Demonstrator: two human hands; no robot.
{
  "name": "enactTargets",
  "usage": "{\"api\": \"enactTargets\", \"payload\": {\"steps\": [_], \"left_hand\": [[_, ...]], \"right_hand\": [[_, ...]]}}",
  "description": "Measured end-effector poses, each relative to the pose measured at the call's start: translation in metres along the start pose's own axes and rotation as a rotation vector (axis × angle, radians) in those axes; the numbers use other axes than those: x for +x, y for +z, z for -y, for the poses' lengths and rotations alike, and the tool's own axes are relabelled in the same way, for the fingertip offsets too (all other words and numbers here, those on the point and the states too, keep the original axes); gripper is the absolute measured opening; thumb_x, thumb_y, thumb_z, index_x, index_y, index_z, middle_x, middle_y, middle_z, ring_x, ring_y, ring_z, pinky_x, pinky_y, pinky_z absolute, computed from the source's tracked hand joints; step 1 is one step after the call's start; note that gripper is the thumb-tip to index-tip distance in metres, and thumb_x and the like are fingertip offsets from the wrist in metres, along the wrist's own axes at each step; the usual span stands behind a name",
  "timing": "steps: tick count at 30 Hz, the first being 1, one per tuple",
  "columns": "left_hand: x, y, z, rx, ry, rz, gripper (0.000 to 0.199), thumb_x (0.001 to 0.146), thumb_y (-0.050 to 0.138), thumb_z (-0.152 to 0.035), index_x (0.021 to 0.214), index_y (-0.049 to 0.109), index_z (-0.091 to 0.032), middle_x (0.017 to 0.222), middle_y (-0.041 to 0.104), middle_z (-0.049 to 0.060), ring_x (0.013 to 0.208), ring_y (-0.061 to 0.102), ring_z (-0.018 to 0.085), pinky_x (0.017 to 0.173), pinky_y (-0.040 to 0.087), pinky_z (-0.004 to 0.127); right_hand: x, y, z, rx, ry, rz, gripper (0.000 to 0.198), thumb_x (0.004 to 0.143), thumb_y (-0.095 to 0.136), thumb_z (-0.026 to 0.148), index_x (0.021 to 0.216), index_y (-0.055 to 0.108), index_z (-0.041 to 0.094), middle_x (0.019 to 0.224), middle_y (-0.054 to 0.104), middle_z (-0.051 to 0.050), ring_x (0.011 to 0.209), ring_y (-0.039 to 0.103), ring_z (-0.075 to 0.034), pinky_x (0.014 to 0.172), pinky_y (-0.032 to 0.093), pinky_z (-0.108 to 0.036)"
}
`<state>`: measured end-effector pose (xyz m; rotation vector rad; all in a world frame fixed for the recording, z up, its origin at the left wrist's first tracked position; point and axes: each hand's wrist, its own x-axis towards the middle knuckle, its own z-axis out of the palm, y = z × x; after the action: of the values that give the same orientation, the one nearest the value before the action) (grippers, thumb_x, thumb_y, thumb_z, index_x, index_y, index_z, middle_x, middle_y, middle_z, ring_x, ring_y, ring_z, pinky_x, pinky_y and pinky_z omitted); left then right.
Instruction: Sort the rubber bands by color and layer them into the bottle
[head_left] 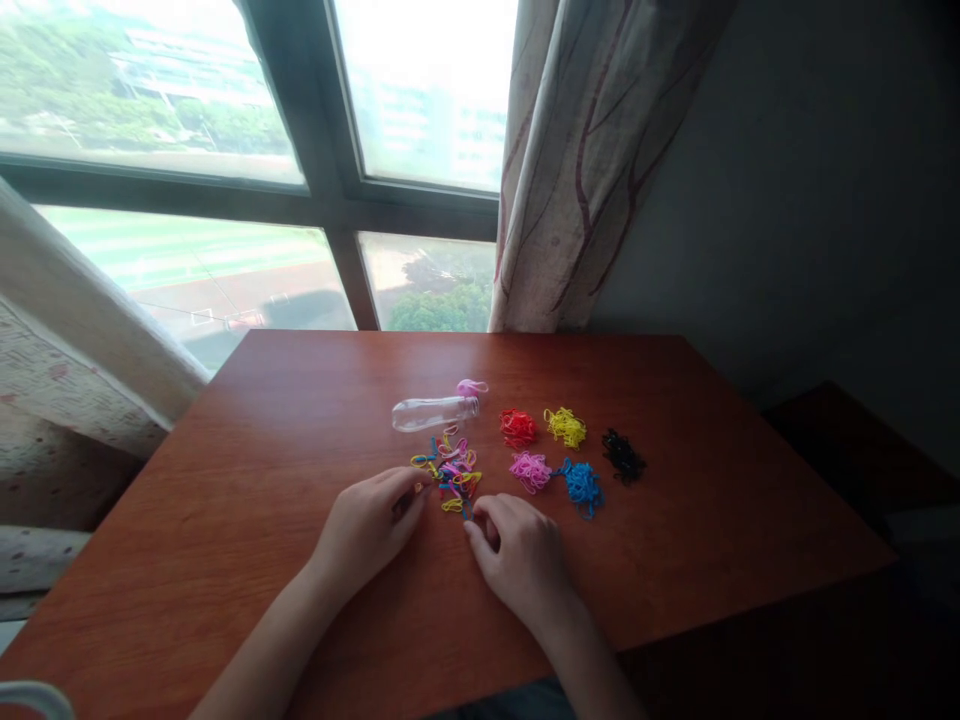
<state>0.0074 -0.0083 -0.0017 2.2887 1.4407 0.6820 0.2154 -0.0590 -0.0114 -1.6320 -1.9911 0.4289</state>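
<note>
A loose heap of mixed-colour rubber bands (456,468) lies on the table in front of me. At its left edge is my left hand (371,520), thumb and forefinger drawn together in a pinch; what they hold, if anything, is too small to make out. My right hand (525,550) is at the heap's near right side, fingers curled, with a small blue rubber band (467,511) at its pinched fingertips. Sorted piles stand to the right: red bands (517,428), yellow bands (565,427), pink bands (530,472), blue bands (583,486) and black bands (622,456).
Behind the heap a clear plastic bottle (431,413) lies on its side, its neck pointing right. A pink object (472,387), perhaps its cap, is just beyond. The wooden table (315,400) meets a window (427,280) and curtain (570,180) at the back.
</note>
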Motion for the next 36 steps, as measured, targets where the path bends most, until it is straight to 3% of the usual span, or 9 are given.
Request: {"api": "enactTargets", "payload": {"steps": [6, 15, 25, 30, 36], "left_hand": [[-0.002, -0.001, -0.002, 0.071, 0.074, 0.076, 0.020, 0.091, 0.046, -0.022, 0.097, 0.065, -0.022, 0.091, 0.073, 0.002, 0.079, 0.069, 0.017, 0.067, 0.047, 0.023], [-0.002, -0.002, -0.005, 0.111, 0.105, 0.129, 0.019, 0.092, 0.044, -0.022, 0.093, 0.063, -0.023, 0.086, 0.072, 0.001, 0.071, 0.066, 0.016, 0.061, 0.043, 0.024], [-0.003, -0.001, -0.005, 0.118, 0.129, 0.139, 0.019, 0.093, 0.043, -0.021, 0.096, 0.062, -0.024, 0.091, 0.073, 0.000, 0.075, 0.068, 0.017, 0.063, 0.042, 0.024], [-0.003, 0.002, -0.003, 0.120, 0.133, 0.143, 0.020, 0.093, 0.044, -0.021, 0.098, 0.062, -0.025, 0.096, 0.074, -0.001, 0.079, 0.069, 0.017, 0.064, 0.044, 0.025], [-0.003, 0.004, -0.002, 0.119, 0.135, 0.139, 0.022, 0.093, 0.043, -0.023, 0.102, 0.063, -0.026, 0.100, 0.074, -0.001, 0.084, 0.070, 0.018, 0.068, 0.047, 0.025]], "right_hand": [[0.001, 0.000, -0.002, 0.005, -0.021, -0.012, 0.012, 0.089, 0.056, 0.015, 0.079, 0.058, 0.022, 0.076, 0.064, 0.000, 0.071, 0.058, -0.015, 0.065, 0.033, -0.026], [-0.012, 0.000, -0.014, 0.108, 0.038, -0.112, 0.012, 0.090, 0.054, 0.019, 0.082, 0.063, 0.021, 0.070, 0.062, 0.001, 0.064, 0.057, -0.014, 0.061, 0.038, -0.024], [-0.032, -0.056, -0.089, 0.011, 0.227, -0.432, 0.023, 0.090, 0.058, 0.039, 0.088, 0.069, 0.019, 0.071, 0.068, -0.002, 0.059, 0.061, -0.015, 0.059, 0.047, -0.024], [-0.032, -0.067, -0.109, -0.058, 0.303, -0.420, 0.029, 0.089, 0.057, 0.044, 0.089, 0.070, 0.019, 0.073, 0.069, -0.004, 0.062, 0.062, -0.017, 0.061, 0.047, -0.027], [-0.027, -0.065, -0.104, -0.031, 0.317, -0.379, 0.029, 0.089, 0.055, 0.043, 0.094, 0.070, 0.018, 0.071, 0.067, -0.003, 0.062, 0.061, -0.017, 0.062, 0.045, -0.026]]}}
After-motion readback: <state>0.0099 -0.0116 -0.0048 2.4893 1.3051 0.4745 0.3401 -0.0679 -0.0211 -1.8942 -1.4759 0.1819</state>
